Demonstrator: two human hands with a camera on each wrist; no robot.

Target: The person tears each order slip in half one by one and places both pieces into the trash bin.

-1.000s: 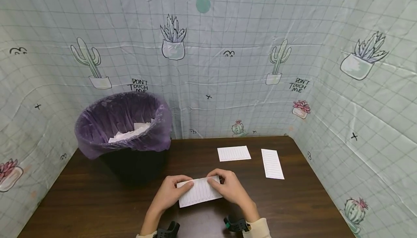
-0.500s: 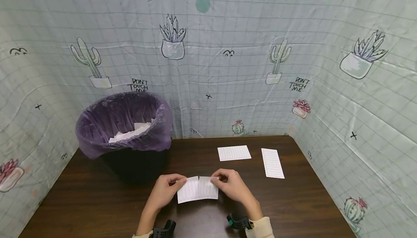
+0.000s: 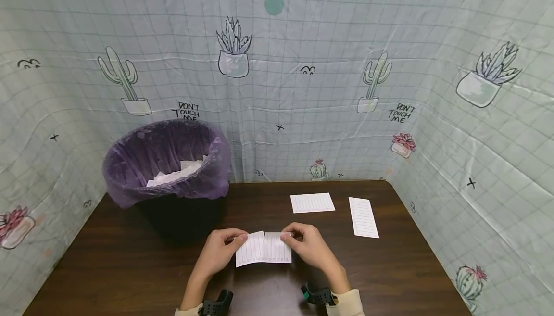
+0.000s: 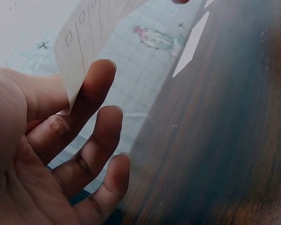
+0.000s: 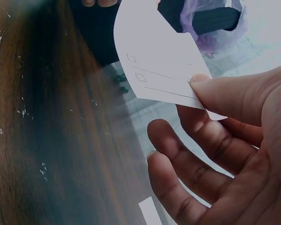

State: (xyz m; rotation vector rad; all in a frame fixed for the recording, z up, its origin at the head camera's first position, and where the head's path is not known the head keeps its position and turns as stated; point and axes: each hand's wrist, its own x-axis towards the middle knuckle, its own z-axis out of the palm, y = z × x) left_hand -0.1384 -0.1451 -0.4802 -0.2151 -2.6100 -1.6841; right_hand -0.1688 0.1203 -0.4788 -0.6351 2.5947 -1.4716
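Between my two hands is a white lined checklist card [image 3: 263, 251], with a short tear running down from the middle of its top edge. My left hand [image 3: 220, 251] pinches its upper left corner between thumb and fingers. At the upper right corner, my right hand [image 3: 309, 245] pinches it the same way. Small boxes line the card's lower edge. In the right wrist view the card [image 5: 154, 61] bends, with the thumb on its face and the other fingers loosely curled below. The left wrist view shows the card's corner [image 4: 79, 51] between thumb and index finger.
Two more lined cards lie on the brown table [image 3: 415, 263]: one sideways [image 3: 312, 203] behind my hands, one lengthwise [image 3: 363, 217] to the right. A black bin with a purple liner [image 3: 212, 176] stands back left, holding white paper pieces [image 3: 175, 175]. A patterned curtain [image 3: 277, 90] surrounds the table.
My hands have moved slightly apart along the card's top edge, and a tear has opened in its middle. Over the last half second the card has barely changed.
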